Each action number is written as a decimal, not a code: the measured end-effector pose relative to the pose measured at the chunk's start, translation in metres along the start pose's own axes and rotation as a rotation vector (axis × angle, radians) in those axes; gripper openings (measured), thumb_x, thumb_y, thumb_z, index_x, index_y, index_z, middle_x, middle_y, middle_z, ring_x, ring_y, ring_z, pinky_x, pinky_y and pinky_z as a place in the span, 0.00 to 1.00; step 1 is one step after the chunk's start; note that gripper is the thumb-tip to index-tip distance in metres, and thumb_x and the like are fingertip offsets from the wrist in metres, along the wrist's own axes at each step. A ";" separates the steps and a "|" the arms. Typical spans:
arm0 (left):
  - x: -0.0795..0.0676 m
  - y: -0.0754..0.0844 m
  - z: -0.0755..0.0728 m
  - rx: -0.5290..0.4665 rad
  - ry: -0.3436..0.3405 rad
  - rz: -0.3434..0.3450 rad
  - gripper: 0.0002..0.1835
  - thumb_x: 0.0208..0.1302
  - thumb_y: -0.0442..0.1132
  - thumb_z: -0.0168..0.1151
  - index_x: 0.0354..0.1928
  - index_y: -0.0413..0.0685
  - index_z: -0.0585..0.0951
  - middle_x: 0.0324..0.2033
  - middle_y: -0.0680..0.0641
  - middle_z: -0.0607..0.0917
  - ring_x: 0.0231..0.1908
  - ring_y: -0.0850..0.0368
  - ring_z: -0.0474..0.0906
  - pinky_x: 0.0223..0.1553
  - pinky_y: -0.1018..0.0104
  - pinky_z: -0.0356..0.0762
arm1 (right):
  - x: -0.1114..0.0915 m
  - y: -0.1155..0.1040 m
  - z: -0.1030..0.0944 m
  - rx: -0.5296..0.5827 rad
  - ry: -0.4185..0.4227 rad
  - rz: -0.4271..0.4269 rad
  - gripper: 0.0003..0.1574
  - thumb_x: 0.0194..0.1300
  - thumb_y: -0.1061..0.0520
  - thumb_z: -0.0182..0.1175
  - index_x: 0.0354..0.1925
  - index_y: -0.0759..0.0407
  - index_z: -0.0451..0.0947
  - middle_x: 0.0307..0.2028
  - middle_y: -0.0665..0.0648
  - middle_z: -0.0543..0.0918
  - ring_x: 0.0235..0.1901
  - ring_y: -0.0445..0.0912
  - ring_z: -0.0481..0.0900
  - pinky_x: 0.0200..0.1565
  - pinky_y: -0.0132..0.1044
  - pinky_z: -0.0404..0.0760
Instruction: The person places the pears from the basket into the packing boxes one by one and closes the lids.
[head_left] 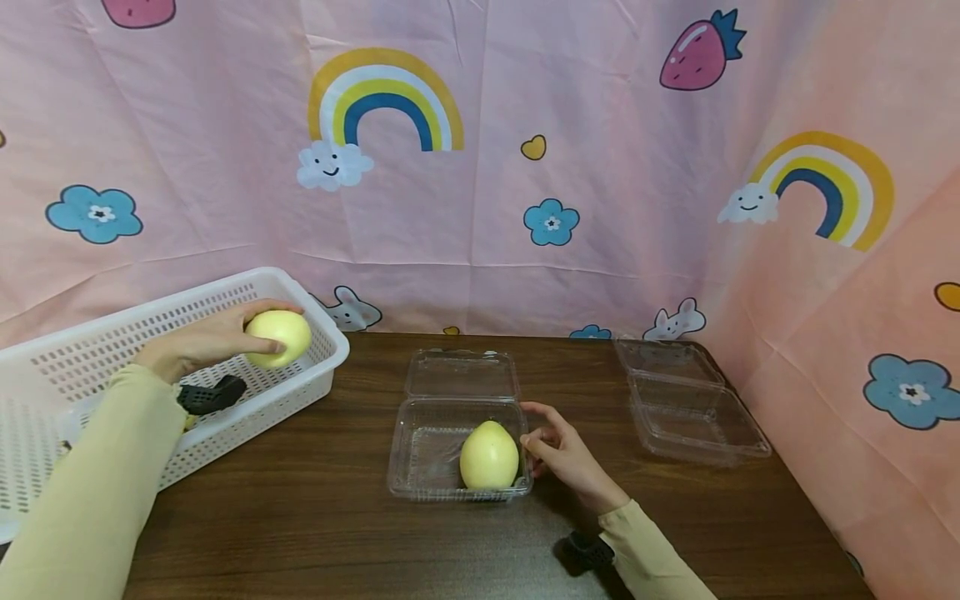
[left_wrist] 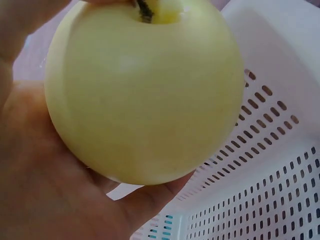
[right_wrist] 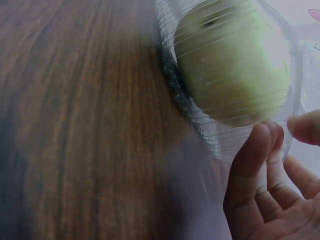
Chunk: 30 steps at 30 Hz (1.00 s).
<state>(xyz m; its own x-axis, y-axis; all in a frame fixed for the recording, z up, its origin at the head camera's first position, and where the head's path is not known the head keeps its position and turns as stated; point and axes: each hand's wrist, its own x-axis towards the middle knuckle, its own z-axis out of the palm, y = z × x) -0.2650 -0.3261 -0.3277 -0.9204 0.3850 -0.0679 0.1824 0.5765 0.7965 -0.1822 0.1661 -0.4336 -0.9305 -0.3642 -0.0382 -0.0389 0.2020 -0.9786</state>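
Clearly, the left hand (head_left: pixel 206 340) grips a yellow fruit (head_left: pixel 281 337) above the white basket (head_left: pixel 300 390), which the sleeve (head_left: pixel 90 483) partly hides and the head view cuts off; the right hand (head_left: pixel 573 462) pinches the clear box (head_left: pixel 423 458), holding a second fruit (head_left: pixel 489 457).

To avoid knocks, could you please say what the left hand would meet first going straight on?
Probably the white basket's end wall, which the held yellow fruit would reach first, though depth is unclear.

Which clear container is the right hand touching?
The container nearer the white basket, with a pale yellow fruit inside; the other container, farther right, is untouched.
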 end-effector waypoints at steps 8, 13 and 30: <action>0.002 0.007 0.004 0.028 0.012 0.016 0.33 0.59 0.38 0.67 0.66 0.42 0.67 0.53 0.40 0.72 0.46 0.49 0.69 0.44 0.58 0.69 | 0.001 0.001 -0.001 0.013 0.000 -0.004 0.33 0.72 0.61 0.54 0.71 0.59 0.57 0.33 0.58 0.79 0.27 0.49 0.75 0.30 0.47 0.80; 0.004 0.012 0.008 0.031 0.008 0.041 0.33 0.58 0.37 0.68 0.65 0.42 0.67 0.52 0.40 0.73 0.45 0.49 0.70 0.44 0.57 0.69 | 0.001 0.002 -0.001 0.020 -0.003 -0.007 0.33 0.72 0.61 0.54 0.70 0.59 0.57 0.32 0.58 0.79 0.27 0.49 0.75 0.29 0.46 0.80; 0.007 0.030 0.020 -0.062 -0.029 0.065 0.31 0.57 0.36 0.69 0.62 0.51 0.71 0.52 0.40 0.74 0.46 0.48 0.71 0.45 0.58 0.71 | 0.001 0.002 -0.002 0.021 -0.011 -0.003 0.33 0.71 0.60 0.56 0.70 0.58 0.58 0.31 0.58 0.77 0.27 0.49 0.75 0.29 0.45 0.80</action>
<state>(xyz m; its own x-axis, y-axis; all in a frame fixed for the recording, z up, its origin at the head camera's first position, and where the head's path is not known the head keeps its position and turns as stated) -0.2590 -0.2916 -0.3169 -0.8970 0.4409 -0.0314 0.2184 0.5040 0.8356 -0.1839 0.1676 -0.4351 -0.9263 -0.3749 -0.0375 -0.0337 0.1816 -0.9828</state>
